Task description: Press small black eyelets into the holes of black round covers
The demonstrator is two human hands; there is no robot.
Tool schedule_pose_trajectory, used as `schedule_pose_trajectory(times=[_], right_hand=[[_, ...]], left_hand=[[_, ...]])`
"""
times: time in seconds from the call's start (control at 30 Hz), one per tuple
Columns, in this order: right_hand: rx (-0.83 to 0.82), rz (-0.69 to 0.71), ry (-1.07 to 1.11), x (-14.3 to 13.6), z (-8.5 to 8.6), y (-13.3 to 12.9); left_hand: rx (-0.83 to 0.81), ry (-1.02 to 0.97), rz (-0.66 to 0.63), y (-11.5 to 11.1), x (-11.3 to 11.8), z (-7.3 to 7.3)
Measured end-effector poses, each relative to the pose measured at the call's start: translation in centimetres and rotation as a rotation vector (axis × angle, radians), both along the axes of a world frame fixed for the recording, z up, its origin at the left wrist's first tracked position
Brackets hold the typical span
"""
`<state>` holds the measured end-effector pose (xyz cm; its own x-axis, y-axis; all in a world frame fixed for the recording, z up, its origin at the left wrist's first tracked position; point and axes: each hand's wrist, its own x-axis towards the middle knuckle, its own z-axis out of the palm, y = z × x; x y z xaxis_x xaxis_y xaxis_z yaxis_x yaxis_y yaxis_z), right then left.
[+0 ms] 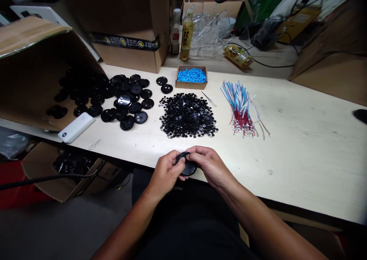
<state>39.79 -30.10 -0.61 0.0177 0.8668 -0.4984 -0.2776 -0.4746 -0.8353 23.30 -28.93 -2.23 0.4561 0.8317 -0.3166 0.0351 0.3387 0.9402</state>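
My left hand (169,171) and my right hand (207,163) both grip a round black plastic disc (189,169) at the table's front edge. Both thumbs press on its upper face, and fingers wrap its rim. Whether a small part sits under the thumbs is hidden. Just beyond my hands lies a heap of small black round pieces (187,116). To its left is a loose pile of similar black discs (126,97), some spilling from a tipped cardboard box (31,34). A bundle of blue, white and red wires (240,107) rests to the right of the heap.
A small cardboard tray (191,85) of blue pieces stands behind the heap, with a thin screwdriver-like tool (210,100) nearby. A white rectangular device (77,127) lies at the left edge. Bottles (187,36) and a large carton (129,26) stand at the back. Below left is an open box (43,168).
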Motion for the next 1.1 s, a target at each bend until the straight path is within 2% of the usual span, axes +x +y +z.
schedule_pose_trajectory(times=[0.27, 0.57, 1.1], right_hand=[[-0.015, -0.053, 0.044, -0.7, -0.2, 0.0], [-0.014, -0.014, 0.047, -0.2, -0.1, -0.2], [-0.006, -0.057, 0.062, -1.6, -0.2, 0.3]], left_hand=[[0.004, 0.018, 0.010, -0.2, 0.0, 0.2], [0.000, 0.000, -0.014, -0.1, -0.2, 0.2], [0.008, 0.043, 0.052, -0.3, -0.4, -0.1]])
